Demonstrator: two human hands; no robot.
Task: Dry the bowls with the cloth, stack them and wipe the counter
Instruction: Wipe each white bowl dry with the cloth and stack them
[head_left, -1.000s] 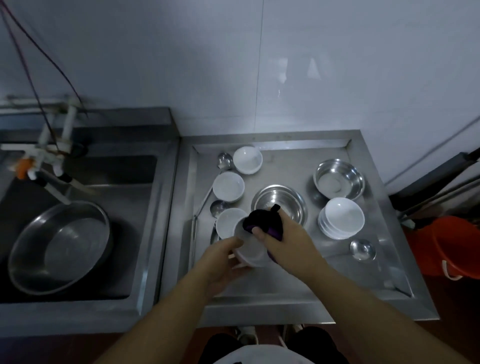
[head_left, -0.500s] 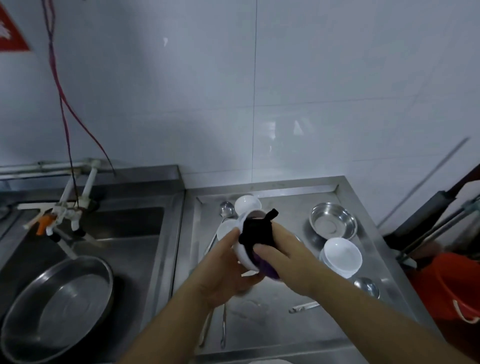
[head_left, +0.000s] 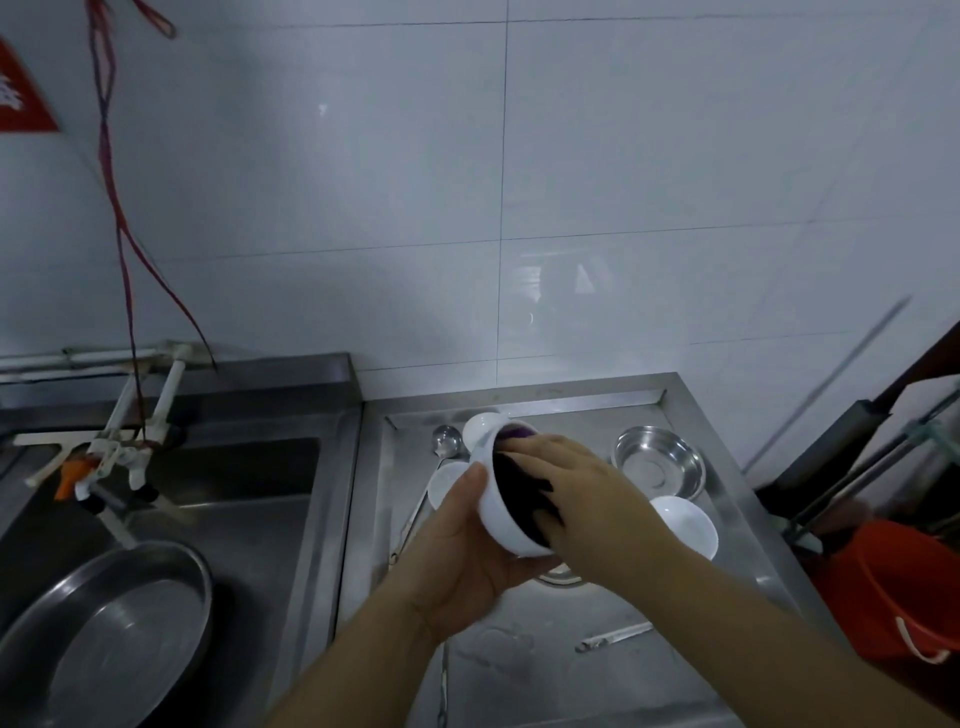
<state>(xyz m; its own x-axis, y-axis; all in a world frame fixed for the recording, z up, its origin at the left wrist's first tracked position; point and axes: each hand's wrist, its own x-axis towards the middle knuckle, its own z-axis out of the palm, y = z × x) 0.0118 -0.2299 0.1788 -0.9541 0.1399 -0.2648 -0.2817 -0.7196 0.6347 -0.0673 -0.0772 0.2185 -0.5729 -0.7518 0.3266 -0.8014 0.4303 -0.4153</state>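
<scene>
Fingers (head_left: 524, 447) pressing cloth (head_left: 519, 493) into tilted bowl (head_left: 496, 512), mouth facing right

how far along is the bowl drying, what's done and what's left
Done: some white bowls sit in a stack at the counter's right. In hand: the left hand holds a tilted white bowl while the right hand presses the dark purple cloth inside it. Left: two more white bowls lie unstacked at the back left, a steel bowl stands apart, and the counter has not been wiped, judging by the smear on it.
</scene>
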